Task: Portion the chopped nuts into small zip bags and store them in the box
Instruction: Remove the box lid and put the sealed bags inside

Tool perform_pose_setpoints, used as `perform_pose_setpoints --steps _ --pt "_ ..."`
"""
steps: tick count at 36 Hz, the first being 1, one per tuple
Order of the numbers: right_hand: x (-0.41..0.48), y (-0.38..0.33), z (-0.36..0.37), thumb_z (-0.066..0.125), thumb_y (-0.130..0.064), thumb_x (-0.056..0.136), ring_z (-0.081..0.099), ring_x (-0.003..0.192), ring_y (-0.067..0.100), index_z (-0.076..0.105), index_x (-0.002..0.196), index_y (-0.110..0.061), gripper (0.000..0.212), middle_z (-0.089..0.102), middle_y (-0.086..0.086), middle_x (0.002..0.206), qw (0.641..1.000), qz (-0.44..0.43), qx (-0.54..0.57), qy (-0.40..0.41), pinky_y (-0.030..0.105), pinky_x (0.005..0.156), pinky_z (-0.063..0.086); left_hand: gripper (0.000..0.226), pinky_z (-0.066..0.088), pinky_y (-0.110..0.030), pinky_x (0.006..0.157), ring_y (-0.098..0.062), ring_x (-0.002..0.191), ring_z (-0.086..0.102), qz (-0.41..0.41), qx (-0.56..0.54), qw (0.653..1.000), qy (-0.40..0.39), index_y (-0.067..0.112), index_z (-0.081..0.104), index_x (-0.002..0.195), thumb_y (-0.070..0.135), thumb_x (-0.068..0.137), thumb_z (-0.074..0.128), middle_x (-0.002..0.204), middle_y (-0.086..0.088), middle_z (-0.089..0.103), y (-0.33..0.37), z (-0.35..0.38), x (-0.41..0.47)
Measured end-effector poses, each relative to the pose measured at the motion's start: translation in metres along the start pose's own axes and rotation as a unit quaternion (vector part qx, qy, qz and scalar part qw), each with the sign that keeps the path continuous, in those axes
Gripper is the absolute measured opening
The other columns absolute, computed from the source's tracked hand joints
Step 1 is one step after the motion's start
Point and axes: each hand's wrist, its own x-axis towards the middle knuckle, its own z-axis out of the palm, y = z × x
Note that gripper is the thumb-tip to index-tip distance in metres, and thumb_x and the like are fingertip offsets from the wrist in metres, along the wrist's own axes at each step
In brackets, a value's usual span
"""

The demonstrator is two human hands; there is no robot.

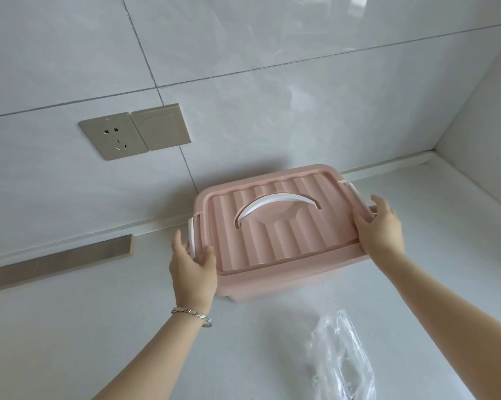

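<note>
A pink plastic box (275,272) stands on the white counter near the back wall, its ribbed pink lid (283,235) on top with a white carry handle (275,204) folded flat. My left hand (193,267) grips the box's left end at the white side latch (192,235). On the opposite end my right hand (380,226) holds the lid edge beside the other white latch (356,193). A crumpled clear plastic bag (341,362) lies on the counter in front of the box. No nuts are visible.
The tiled wall behind carries a metal socket (113,135) and a switch plate (161,127). A brushed metal strip (59,261) runs along the wall base at left. The side wall closes the corner at right (480,157). White counter (99,313) spreads to the left front.
</note>
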Motion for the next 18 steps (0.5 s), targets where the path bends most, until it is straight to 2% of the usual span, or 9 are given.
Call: perform_pose_setpoints --steps 2,3,4,6,8,10,13,15,18 --pt "-0.001 0.0 -0.001 0.052 -0.025 0.09 0.048 0.113 0.032 0.05 0.125 -0.011 0.038 0.052 0.015 0.121 1.0 -0.014 -0.016 0.013 0.036 0.089 0.039 0.067 0.04 -0.032 0.087 -0.025 0.118 0.05 -0.012 -0.003 1.0 0.011 0.012 0.025 0.142 0.021 0.086 0.061 0.131 -0.011 0.051 0.001 0.001 -0.003" --pt "-0.001 0.001 -0.001 0.052 -0.024 0.09 0.05 0.106 0.033 0.059 0.104 -0.016 0.017 0.054 0.015 0.109 0.999 -0.02 -0.025 0.017 0.035 0.081 0.039 0.066 0.038 -0.029 0.085 -0.025 0.116 0.051 -0.019 -0.003 1.0 0.015 0.009 0.026 0.141 0.021 0.086 0.061 0.131 -0.01 0.052 0.001 0.003 -0.003" --pt "-0.001 0.001 -0.001 0.052 -0.023 0.09 0.05 0.094 0.034 0.054 0.077 -0.021 0.013 0.051 0.014 0.096 0.999 -0.027 -0.031 0.018 0.033 0.07 0.035 0.063 0.037 -0.027 0.083 -0.025 0.115 0.053 -0.023 -0.001 1.0 0.018 0.007 0.03 0.139 0.02 0.086 0.061 0.129 -0.01 0.054 0.004 0.003 -0.004" --pt "0.001 0.003 0.0 0.051 -0.019 0.089 0.043 0.074 0.031 0.038 0.059 -0.013 0.033 0.045 0.012 0.083 0.998 -0.042 -0.041 0.027 0.031 0.061 0.027 0.04 0.033 -0.025 0.076 -0.029 0.107 0.056 -0.015 0.008 0.999 0.027 0.009 0.046 0.122 0.016 0.086 0.061 0.109 -0.005 0.063 0.008 0.004 -0.006" --pt "0.0 0.002 -0.001 0.051 -0.019 0.089 0.041 0.071 0.029 0.047 0.066 -0.004 0.027 0.047 0.013 0.083 0.997 -0.048 -0.055 0.036 0.031 0.06 0.027 0.011 0.029 -0.025 0.069 -0.035 0.089 0.055 0.006 0.019 0.999 0.037 0.012 0.052 0.093 0.012 0.085 0.06 0.077 -0.003 0.06 0.011 0.002 -0.008" --pt "0.0 0.001 -0.001 0.051 -0.018 0.089 0.046 0.076 0.031 0.059 0.079 -0.002 0.02 0.051 0.014 0.087 0.996 -0.061 -0.062 0.035 0.029 0.063 0.03 0.012 0.028 -0.029 0.059 -0.035 0.074 0.05 0.035 0.034 0.998 0.049 0.008 0.05 0.08 0.011 0.085 0.06 0.063 -0.008 0.051 0.008 0.002 -0.006" --pt "-0.001 0.0 -0.001 0.052 -0.016 0.09 0.054 0.093 0.035 0.067 0.104 -0.007 0.022 0.057 0.015 0.103 0.994 -0.078 -0.065 0.036 0.027 0.071 0.034 0.018 0.037 -0.033 0.059 -0.037 0.081 0.052 0.068 0.077 0.993 0.056 -0.004 0.054 0.092 0.011 0.084 0.06 0.06 -0.001 0.053 0.004 0.003 -0.002" --pt "-0.002 -0.002 -0.001 0.051 -0.016 0.091 0.054 0.094 0.035 0.067 0.107 -0.008 0.024 0.058 0.016 0.106 0.993 -0.083 -0.077 0.034 0.028 0.072 0.034 0.022 0.038 -0.033 0.061 -0.034 0.089 0.049 0.097 0.097 0.989 0.05 -0.005 0.056 0.101 0.009 0.084 0.059 0.055 0.006 0.045 0.004 0.004 -0.002" --pt "-0.003 -0.002 -0.001 0.051 -0.017 0.09 0.054 0.098 0.033 0.064 0.112 -0.009 0.027 0.058 0.014 0.111 0.995 -0.072 -0.059 0.034 0.029 0.077 0.037 0.032 0.035 -0.029 0.068 -0.032 0.097 0.049 0.082 0.086 0.991 0.056 -0.001 0.058 0.115 0.008 0.084 0.061 0.07 -0.007 0.058 0.004 0.002 -0.001"
